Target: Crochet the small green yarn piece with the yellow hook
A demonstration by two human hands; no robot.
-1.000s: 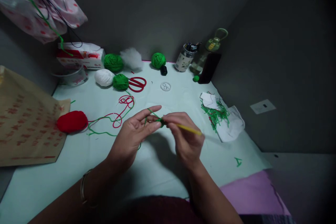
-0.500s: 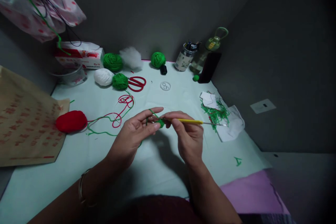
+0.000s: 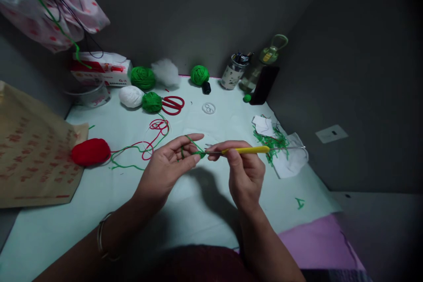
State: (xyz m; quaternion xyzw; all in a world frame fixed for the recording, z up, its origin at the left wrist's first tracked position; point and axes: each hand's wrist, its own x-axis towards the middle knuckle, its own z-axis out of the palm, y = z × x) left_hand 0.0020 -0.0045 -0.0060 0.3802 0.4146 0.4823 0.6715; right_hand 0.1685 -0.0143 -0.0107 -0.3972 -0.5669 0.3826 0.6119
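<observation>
My left hand (image 3: 172,158) pinches a small green crochet piece (image 3: 202,155) between thumb and fingers. Green yarn (image 3: 194,142) runs over its raised index finger down to the piece. My right hand (image 3: 245,169) is closed round the yellow handle of a crochet hook (image 3: 253,150), held nearly level. The hook's thin left end meets the green piece; its other metal end points right, over the scraps. Part of the crochet piece is hidden by the left fingers.
At left lie a red yarn ball (image 3: 90,152) and a paper bag (image 3: 36,154). Behind stand green yarn balls (image 3: 142,78), red-handled scissors (image 3: 173,105), a pen cup (image 3: 232,72), a bottle (image 3: 264,59) and a phone (image 3: 265,85). Green yarn scraps (image 3: 279,139) lie at right.
My right hand has moved right with the crochet hook, drawing away from the left hand. The green yarn now stretches to the hook's tip. My left hand has barely moved.
</observation>
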